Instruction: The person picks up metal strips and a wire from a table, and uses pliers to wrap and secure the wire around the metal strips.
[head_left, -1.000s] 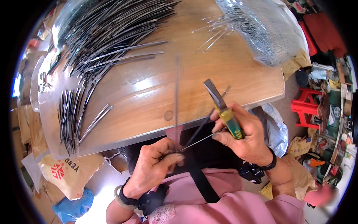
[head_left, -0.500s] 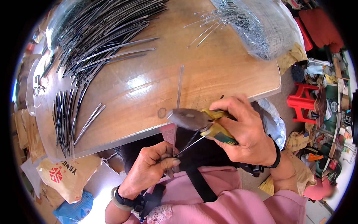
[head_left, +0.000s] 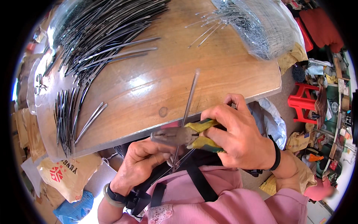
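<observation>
My right hand is closed round the yellow-and-green handles of a pair of pliers. Their grey head points left, slightly blurred, and passes in front of a long, thin metal strip. That strip slants up over the table's front edge. Below the pliers' head, my left hand pinches the strip's lower part; its fingertips are partly hidden and smeared. A thinner dark wire or rod crosses the strip near those fingers, slanting down to the left. Whether the jaws touch the strip, I cannot tell.
On the wooden table lies a big heap of dark metal strips, with a smaller bundle and two loose strips nearer me. A plastic bag of thin wires sits far right. A red stool stands beyond the table.
The pliers have moved left and down, nearer my left hand. My left hand has shifted left and slightly up. The strip's top end now leans further right.
</observation>
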Demonstrator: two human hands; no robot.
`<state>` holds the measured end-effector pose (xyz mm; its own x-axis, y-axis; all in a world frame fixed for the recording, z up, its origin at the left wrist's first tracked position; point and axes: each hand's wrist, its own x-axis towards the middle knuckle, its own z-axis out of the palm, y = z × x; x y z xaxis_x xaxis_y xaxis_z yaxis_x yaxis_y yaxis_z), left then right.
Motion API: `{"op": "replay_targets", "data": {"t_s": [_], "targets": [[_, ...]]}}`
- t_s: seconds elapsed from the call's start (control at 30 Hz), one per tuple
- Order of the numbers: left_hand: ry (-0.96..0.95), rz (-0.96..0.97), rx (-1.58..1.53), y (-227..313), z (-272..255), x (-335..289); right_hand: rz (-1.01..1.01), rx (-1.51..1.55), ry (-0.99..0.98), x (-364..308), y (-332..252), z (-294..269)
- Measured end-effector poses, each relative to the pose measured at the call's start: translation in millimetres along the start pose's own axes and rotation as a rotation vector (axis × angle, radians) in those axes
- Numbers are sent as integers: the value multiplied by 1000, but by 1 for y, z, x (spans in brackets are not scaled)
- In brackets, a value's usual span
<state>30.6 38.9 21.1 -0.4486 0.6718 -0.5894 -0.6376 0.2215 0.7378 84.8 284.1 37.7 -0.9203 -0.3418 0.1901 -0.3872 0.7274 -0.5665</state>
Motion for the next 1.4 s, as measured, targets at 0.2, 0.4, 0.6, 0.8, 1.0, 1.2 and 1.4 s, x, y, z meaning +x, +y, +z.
{"op": "replay_targets", "data": {"t_s": [0.2, 0.4, 0.6, 0.8, 1.0, 1.2, 1.4], "targets": [[-178, 353, 527, 3, 8, 23, -40, 42, -11, -5, -3, 9], [117, -54, -649, -13, 24, 1, 72, -95, 117, -5, -2, -9], [230, 252, -373, -14, 29, -3, 279, 353, -79, -29, -8, -1], [285, 369, -276, -10, 34, -12, 168, 355, -175, -19, -10, 2], [310, 347, -83, -16, 30, -1, 142, 285, -220, -23, -6, 6], [412, 362, 9, -32, 17, -5, 7, 144, -299, -16, -9, 20], [556, 315, -138, -19, -9, -25, -105, 151, -223, 23, -7, 17]]}}
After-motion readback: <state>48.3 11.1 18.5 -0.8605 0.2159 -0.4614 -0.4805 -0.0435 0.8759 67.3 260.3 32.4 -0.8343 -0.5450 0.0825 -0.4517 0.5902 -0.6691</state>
